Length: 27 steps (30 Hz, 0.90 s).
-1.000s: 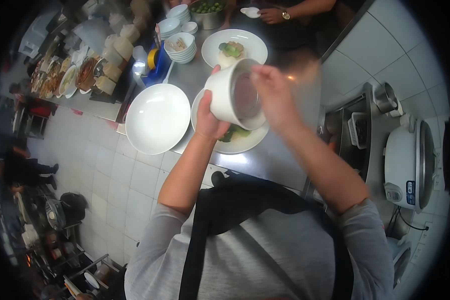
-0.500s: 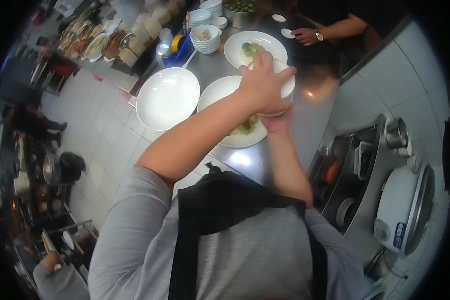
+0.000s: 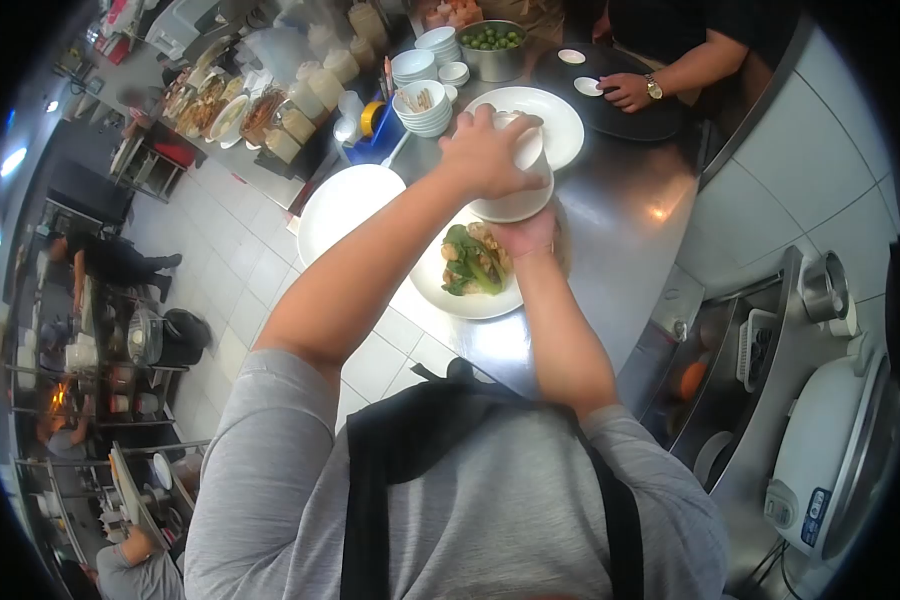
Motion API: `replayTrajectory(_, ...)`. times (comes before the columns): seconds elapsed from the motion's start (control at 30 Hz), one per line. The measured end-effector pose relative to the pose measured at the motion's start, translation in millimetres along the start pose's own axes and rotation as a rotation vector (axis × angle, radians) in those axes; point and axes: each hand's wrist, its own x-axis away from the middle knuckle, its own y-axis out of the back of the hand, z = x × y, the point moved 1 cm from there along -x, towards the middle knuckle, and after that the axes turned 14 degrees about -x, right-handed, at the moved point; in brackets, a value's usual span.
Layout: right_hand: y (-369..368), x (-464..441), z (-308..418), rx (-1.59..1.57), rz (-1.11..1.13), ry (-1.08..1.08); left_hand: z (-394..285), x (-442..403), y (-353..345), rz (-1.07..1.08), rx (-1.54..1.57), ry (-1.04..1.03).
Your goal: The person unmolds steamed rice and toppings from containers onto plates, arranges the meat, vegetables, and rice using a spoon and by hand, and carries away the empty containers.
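Note:
A white bowl (image 3: 513, 208) is held between my two hands above the steel counter. My left hand (image 3: 490, 158) spreads over its top with the fingers wrapped round it, while my right hand (image 3: 525, 236) supports it from below. Directly under and in front of the bowl sits a white plate (image 3: 428, 283), partly covered by it. Leafy greens and pale pieces of food (image 3: 473, 260) lie on that plate. Beyond my hands is another white plate (image 3: 564, 128), its middle hidden by my left hand. A third white plate (image 3: 345, 200) stands to the left, partly behind my left forearm.
Stacked small bowls (image 3: 425, 118), a blue container (image 3: 372, 148) and a pot of green fruits (image 3: 492, 62) stand at the back. Across the counter, another person's hand (image 3: 627, 92) rests by a small white dish (image 3: 587, 87) on a dark round tray (image 3: 610, 118). A rice cooker (image 3: 820, 450) is at right.
The bowl and both hands have shifted left relative to the plates. More of the near plate's food shows, and the far plate's food is now hidden. The camera view has tilted slightly.

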Motion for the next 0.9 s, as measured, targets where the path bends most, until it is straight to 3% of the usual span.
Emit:
replayTrajectory(0.17,15.9,-4.7,5.0,-0.102,-0.060,-0.091,12.7,-6.8,-4.0,0.018,0.122,0.028)
replayTrajectory(0.33,8.9,4.5,4.7,-0.045,-0.107,-0.052,35.8,-16.2,0.6,0.048,0.363,0.008)
replayTrajectory(0.43,4.8,9.9,5.5,0.006,-0.171,-0.067,55.4,-18.3,-12.8,0.140,0.727,0.006)
replayTrajectory(0.57,-4.1,16.9,0.6,0.104,-0.244,-0.033,66.1,-3.4,-11.0,0.136,0.974,-0.011)
replayTrajectory(0.67,1.4,19.5,0.7,-0.030,-0.234,-0.069,79.0,7.2,-10.0,0.178,1.189,0.064)
replayTrajectory(0.77,0.1,22.8,1.2,-0.054,-0.211,-0.090,95.0,17.7,-20.7,0.101,1.377,0.198)
replayTrajectory(0.9,-19.1,33.8,11.7,-0.059,-0.192,-0.129,125.5,79.8,-43.5,0.059,1.857,0.236)
